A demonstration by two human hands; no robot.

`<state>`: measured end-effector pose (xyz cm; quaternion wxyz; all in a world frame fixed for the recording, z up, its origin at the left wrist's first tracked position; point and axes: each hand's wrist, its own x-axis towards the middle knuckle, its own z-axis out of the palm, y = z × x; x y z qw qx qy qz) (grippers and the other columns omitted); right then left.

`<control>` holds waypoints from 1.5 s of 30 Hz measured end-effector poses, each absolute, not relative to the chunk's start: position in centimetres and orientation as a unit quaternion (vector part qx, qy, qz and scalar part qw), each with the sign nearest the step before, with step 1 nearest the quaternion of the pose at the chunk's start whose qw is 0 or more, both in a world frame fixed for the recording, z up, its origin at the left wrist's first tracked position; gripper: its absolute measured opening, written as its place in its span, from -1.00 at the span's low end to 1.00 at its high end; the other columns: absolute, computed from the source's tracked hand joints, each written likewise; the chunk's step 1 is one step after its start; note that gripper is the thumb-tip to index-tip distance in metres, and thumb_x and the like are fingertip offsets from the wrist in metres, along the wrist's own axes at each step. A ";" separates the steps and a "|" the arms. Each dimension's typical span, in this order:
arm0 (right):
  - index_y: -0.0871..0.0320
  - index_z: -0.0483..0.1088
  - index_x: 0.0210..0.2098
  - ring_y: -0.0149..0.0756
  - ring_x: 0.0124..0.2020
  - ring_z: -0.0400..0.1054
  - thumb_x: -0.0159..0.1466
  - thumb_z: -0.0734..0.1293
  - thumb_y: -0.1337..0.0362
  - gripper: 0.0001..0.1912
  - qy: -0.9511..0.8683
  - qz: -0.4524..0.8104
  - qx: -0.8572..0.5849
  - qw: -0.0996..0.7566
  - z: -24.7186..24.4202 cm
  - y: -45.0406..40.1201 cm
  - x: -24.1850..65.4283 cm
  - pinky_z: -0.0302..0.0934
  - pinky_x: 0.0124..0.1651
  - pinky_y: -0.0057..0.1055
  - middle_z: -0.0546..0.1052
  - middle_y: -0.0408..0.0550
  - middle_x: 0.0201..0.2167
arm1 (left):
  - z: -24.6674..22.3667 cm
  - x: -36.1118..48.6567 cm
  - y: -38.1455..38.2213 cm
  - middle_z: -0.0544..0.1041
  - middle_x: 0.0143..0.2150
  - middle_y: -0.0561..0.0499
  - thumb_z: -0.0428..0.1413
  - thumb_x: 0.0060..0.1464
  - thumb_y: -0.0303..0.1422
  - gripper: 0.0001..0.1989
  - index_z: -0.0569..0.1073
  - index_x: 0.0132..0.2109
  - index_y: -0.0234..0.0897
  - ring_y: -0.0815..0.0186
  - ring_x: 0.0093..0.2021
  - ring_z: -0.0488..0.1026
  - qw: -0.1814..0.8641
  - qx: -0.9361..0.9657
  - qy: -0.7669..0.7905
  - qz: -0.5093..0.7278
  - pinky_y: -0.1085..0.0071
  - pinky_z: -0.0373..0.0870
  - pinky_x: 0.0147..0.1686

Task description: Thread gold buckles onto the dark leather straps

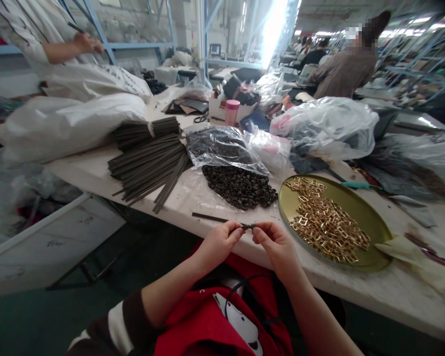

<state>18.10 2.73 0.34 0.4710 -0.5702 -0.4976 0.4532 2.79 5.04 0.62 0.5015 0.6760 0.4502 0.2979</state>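
A thin dark strip (211, 216) runs from the table's front edge into my left hand (219, 243), whose thumb and fingers pinch it. My right hand (279, 246) is closed in a pinch on the strip's near end, just right of the left fingertips. Whether a small loop sits on that end is too small to make out. Just beyond the hands lies a heap of small black loops (241, 190), partly under clear plastic. To the right, a round gold tray (378, 232) holds many small gold rectangular rings (330, 222).
Bundled dark strips (144, 163) lie at the left of the white table (178, 198). Behind are a pink-lidded jar (232, 112), plastic bags (326, 126) and a white sack (74, 126). A green-handled tool (359, 185) rests beyond the tray. Other people are farther back.
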 end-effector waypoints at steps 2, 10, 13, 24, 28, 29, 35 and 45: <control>0.18 0.36 -0.40 -0.40 -0.50 0.26 0.09 0.32 0.09 -0.74 -0.505 0.460 -0.565 0.462 0.2 2.6 18.2 0.17 -0.38 -0.45 0.39 -0.18 -0.56 | 0.8 2.8 4.8 0.49 -0.30 0.01 -0.10 0.14 -0.26 -0.72 0.42 -0.20 -0.33 0.31 -0.28 0.38 0.490 0.689 0.449 0.290 0.46 0.26 -0.26; 0.17 0.35 -0.41 -0.37 -0.47 0.28 0.13 0.29 0.17 -0.82 -0.579 0.456 -0.545 0.398 -0.9 2.5 18.2 0.16 -0.40 -0.45 0.41 -0.16 -0.53 | 0.5 2.7 4.3 0.51 -0.27 -0.01 -0.10 0.12 -0.35 -0.77 0.42 -0.20 -0.30 0.26 -0.24 0.41 0.444 0.732 0.460 0.235 0.43 0.29 -0.24; 0.15 0.34 -0.40 -0.36 -0.47 0.29 0.14 0.28 0.20 -0.87 -0.590 0.420 -0.558 0.404 -1.3 2.5 17.7 0.17 -0.39 -0.43 0.42 -0.16 -0.51 | 0.5 2.8 4.3 0.49 -0.16 -0.04 -0.12 0.06 -0.47 -0.72 0.37 -0.10 -0.32 0.27 -0.13 0.39 0.474 0.715 0.441 0.263 0.40 0.28 -0.12; 0.13 0.35 -0.36 -0.30 -0.31 0.29 0.30 0.07 0.24 -0.74 -0.648 0.332 -0.521 0.445 -1.2 1.0 17.1 0.17 -0.25 -0.37 0.41 -0.07 -0.40 | 0.9 2.5 3.7 0.42 0.00 -0.10 -0.07 0.10 -0.35 -0.63 0.29 0.05 -0.37 0.26 -0.01 0.35 0.543 0.677 0.422 0.263 0.37 0.22 0.03; 0.14 0.30 -0.48 -0.37 -0.46 0.22 0.26 0.16 0.18 -0.76 -0.577 0.376 -0.558 0.464 -1.8 0.7 17.0 0.14 -0.37 -0.43 0.32 -0.16 -0.53 | 0.8 2.4 3.1 0.44 -0.02 -0.11 -0.09 0.14 -0.27 -0.61 0.28 0.06 -0.36 0.26 -0.05 0.38 0.540 0.687 0.411 0.258 0.37 0.26 -0.01; 0.14 0.30 -0.49 -0.37 -0.46 0.21 0.24 0.19 0.18 -0.77 -0.572 0.377 -0.560 0.466 -2.0 0.6 16.9 0.13 -0.37 -0.43 0.32 -0.17 -0.54 | 0.8 2.4 2.9 0.43 -0.01 -0.11 -0.09 0.14 -0.26 -0.60 0.27 0.08 -0.36 0.25 -0.04 0.37 0.538 0.691 0.409 0.257 0.36 0.25 0.00; 0.12 0.31 -0.48 -0.35 -0.42 0.21 0.20 0.24 0.21 -0.83 -0.595 0.351 -0.555 0.463 -2.1 0.0 16.4 0.11 -0.33 -0.40 0.34 -0.15 -0.50 | 0.6 2.2 2.2 0.39 0.04 -0.15 -0.11 0.11 -0.36 -0.56 0.20 0.14 -0.38 0.23 0.01 0.34 0.524 0.696 0.428 0.239 0.34 0.21 0.04; 0.13 0.37 -0.25 -0.29 -0.27 0.33 0.20 0.22 0.07 -0.72 -0.497 0.581 -0.490 0.420 -1.1 -0.8 16.9 0.23 -0.18 -0.35 0.46 -0.08 -0.32 | 0.8 1.6 1.2 0.46 -0.14 -0.09 -0.17 0.05 -0.50 -0.37 -0.12 0.28 -0.32 0.28 -0.22 0.41 0.509 0.718 0.423 0.214 0.33 0.30 -0.17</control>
